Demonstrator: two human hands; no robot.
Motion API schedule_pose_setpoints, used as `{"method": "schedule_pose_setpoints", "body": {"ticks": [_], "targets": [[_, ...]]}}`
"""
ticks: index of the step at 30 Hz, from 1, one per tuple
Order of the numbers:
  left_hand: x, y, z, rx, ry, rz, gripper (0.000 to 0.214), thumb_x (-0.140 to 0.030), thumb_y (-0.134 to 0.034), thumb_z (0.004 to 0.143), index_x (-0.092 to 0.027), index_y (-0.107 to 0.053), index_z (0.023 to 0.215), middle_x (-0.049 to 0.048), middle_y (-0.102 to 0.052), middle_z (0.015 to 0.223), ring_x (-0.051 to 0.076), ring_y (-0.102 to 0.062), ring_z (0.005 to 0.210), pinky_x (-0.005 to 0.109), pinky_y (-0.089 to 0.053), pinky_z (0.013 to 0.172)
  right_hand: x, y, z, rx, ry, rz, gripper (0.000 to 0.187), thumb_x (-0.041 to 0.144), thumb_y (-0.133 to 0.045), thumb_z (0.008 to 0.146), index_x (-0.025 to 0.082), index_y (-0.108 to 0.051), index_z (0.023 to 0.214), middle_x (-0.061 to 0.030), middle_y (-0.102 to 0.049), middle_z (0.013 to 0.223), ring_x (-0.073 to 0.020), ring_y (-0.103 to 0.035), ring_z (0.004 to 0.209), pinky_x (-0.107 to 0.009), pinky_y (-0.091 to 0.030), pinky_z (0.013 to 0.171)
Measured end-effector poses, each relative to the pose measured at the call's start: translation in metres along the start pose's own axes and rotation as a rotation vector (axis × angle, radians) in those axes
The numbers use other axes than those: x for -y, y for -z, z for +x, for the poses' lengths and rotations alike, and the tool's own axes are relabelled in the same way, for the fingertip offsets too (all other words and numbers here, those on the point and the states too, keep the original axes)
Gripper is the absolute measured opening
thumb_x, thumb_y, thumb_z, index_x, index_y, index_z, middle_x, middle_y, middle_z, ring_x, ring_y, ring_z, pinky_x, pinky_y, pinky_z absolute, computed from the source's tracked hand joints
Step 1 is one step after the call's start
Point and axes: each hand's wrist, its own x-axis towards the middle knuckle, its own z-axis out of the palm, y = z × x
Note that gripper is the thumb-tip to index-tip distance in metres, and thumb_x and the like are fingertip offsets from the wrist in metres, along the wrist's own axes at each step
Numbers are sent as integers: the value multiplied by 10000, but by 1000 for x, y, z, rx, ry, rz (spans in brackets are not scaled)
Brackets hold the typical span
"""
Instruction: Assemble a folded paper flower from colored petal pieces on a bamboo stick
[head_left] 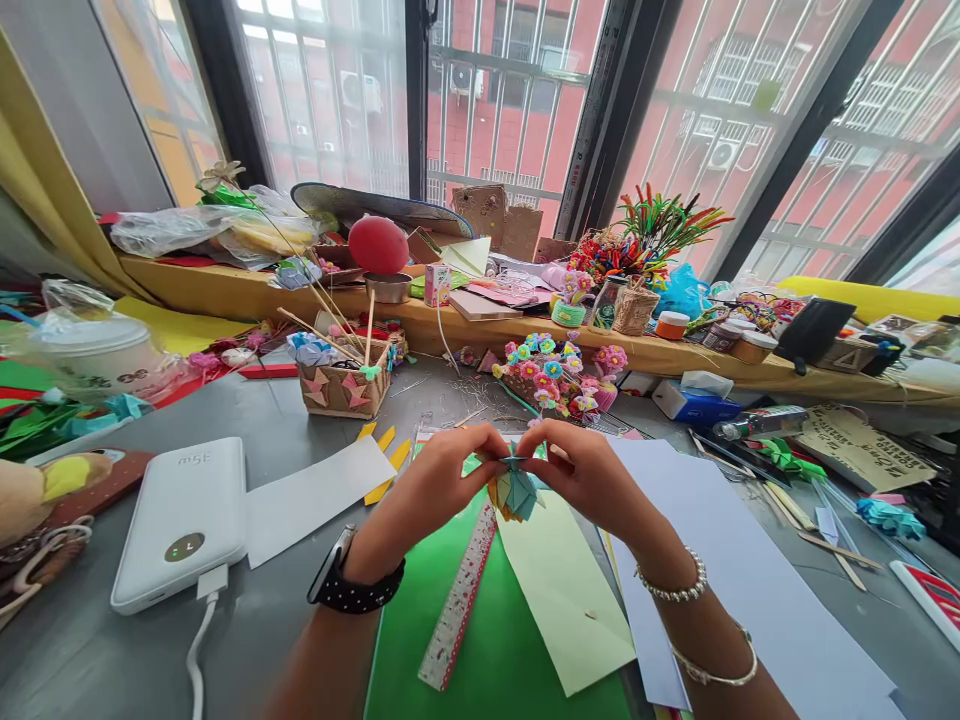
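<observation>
A folded paper piece (517,494), blue with some yellow at its left, hangs between my two hands above the desk. My left hand (466,460) pinches its top edge from the left. From the other side, the fingertips of my right hand (561,455) close on the same top edge. Beneath the hands lie a clear ruler (459,606) with a red dotted edge and a pale green paper sheet (564,594), both on a green mat (405,650). How the paper is folded inside is hidden by the fingers.
At left, a white power bank (187,520) with a cable rests near a white paper strip (319,500). White sheets (742,560) lie at right. Behind stand a decorated box (346,388) and a bunch of paper flowers (551,370). Wooden sticks (836,545) are at far right.
</observation>
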Motion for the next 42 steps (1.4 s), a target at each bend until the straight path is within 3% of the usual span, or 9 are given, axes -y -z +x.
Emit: {"method": "schedule_pose_setpoints", "body": {"ticks": [10, 14, 18, 21, 27, 30, 35, 39, 42], "targets": [[-3, -9, 2, -169, 21, -33, 78, -110, -529, 718, -177, -567, 722, -3, -642, 715, 142, -593, 683, 245, -448, 642, -6, -7, -2, -137, 80, -62, 91, 135, -484, 799, 192, -538, 752, -16, -537, 729, -107, -515, 599, -201, -422, 495], [-5, -3, 2, -117, 81, -202, 42, -181, -552, 743, -165, -582, 766, 9, -634, 743, 145, -594, 728, 254, -456, 685, -4, -7, -3, -222, 179, -75, 101, 122, -492, 792, 195, -552, 754, -27, -570, 756, -113, -547, 641, -207, -428, 516], [-3, 0, 2, -16, 128, -633, 296, -284, -591, 742, -186, -502, 1007, 61, -579, 1016, 170, -579, 883, 281, -475, 740, 1, -5, -2, -335, 150, -8, 76, 138, -513, 789, 198, -549, 760, -26, -594, 783, -93, -528, 581, -193, -403, 455], [-2, -3, 1, 87, 182, -902, 594, -256, -675, 665, -242, -375, 1178, 50, -529, 1049, 160, -588, 843, 298, -485, 729, 5, -4, -3, -428, 89, 6, 71, 148, -518, 789, 201, -542, 748, -19, -599, 781, -80, -500, 530, -185, -375, 412], [-2, -8, 3, -1, 274, -1058, 806, -174, -724, 603, -226, -273, 1269, 58, -575, 983, 154, -579, 823, 268, -464, 707, 8, -5, -4, -508, 4, 51, 23, 187, -526, 784, 197, -547, 782, -24, -611, 802, -73, -449, 487, -189, -356, 410], [-2, -10, 4, 49, 268, -1131, 828, -181, -734, 593, -209, -270, 1278, 50, -605, 910, 159, -585, 795, 271, -451, 700, 10, -6, -4, -534, -38, 54, 20, 209, -521, 789, 195, -535, 791, -8, -604, 762, -58, -388, 437, -185, -332, 397], [-5, -12, 3, 74, 265, -1078, 435, -218, -697, 652, -172, -502, 1039, 21, -608, 824, 134, -574, 759, 244, -433, 679, 14, 1, -4, -424, -60, -32, 123, 190, -506, 801, 198, -567, 908, 19, -587, 708, -58, -361, 419, -187, -308, 401], [-10, -10, 2, 67, 281, -926, 420, -232, -707, 631, -177, -504, 994, -9, -566, 741, 123, -575, 671, 215, -422, 564, 16, 10, -4, -256, -17, -31, 214, 130, -500, 793, 218, -606, 956, 7, -589, 796, -60, -385, 453, -188, -333, 434], [-10, -9, 2, 59, 254, -809, 413, -242, -710, 619, -176, -513, 976, -15, -559, 742, 122, -580, 668, 220, -434, 571, 15, 14, -5, -207, -29, -45, 227, 109, -523, 772, 220, -625, 942, 6, -605, 786, -66, -407, 467, -193, -345, 457]]}}
